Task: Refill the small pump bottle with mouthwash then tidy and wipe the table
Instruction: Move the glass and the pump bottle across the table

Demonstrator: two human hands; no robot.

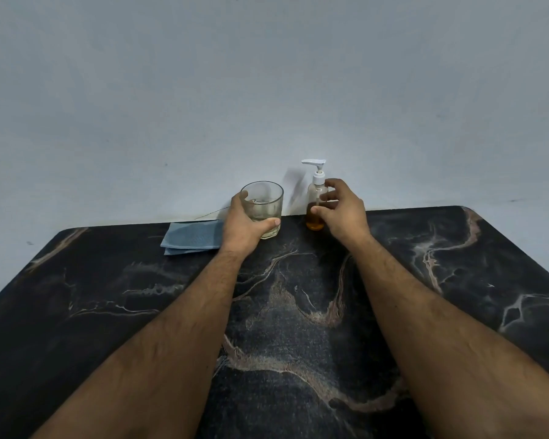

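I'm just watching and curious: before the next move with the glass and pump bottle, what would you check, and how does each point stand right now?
1. Left hand has a grip on the glass: ok, fingers wrap it.
2. Right hand has a grip on the pump bottle: not ok, fingers spread beside it.
3. Bottle upright on the table: ok.
4. Pump top on: ok, cannot tell how tight.
5. Bottle holds amber liquid: ok, lower part only.
6. Blue cloth at hand for wiping: ok, folded left of the glass.

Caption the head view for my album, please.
Left hand grips clear glass tumbler; right hand reaches clear pump bottle on dark marble table.
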